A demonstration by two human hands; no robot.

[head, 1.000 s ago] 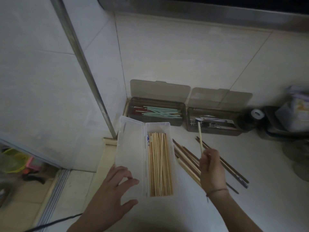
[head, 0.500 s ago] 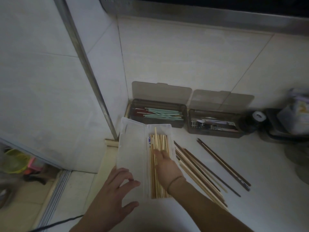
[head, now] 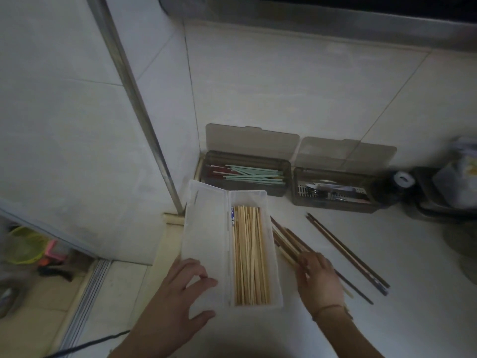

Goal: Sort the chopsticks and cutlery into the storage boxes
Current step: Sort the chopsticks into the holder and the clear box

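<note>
A clear storage box [head: 274,257] lies open in front of me, filled with light wooden chopsticks [head: 249,257]. My left hand [head: 178,298] rests flat on its open lid [head: 206,228], fingers spread. My right hand [head: 318,277] lies on a loose pile of brown and light chopsticks [head: 286,240] right of the box, fingers curled over them; whether it grips one is unclear. A separate dark pair [head: 346,251] lies further right. By the wall stand two tinted boxes: one with green and red chopsticks [head: 247,174], one with metal cutlery [head: 333,192].
White tiled counter [head: 387,306] meets a tiled wall behind the boxes. A metal post [head: 144,120] rises at the left counter corner. A dark round object with a tape roll [head: 401,179] and a bag [head: 462,174] sit far right. A black cable [head: 85,342] runs bottom left.
My right hand carried a light chopstick into the clear box, released it, then moved right onto the loose pile. My left hand stayed on the lid.
</note>
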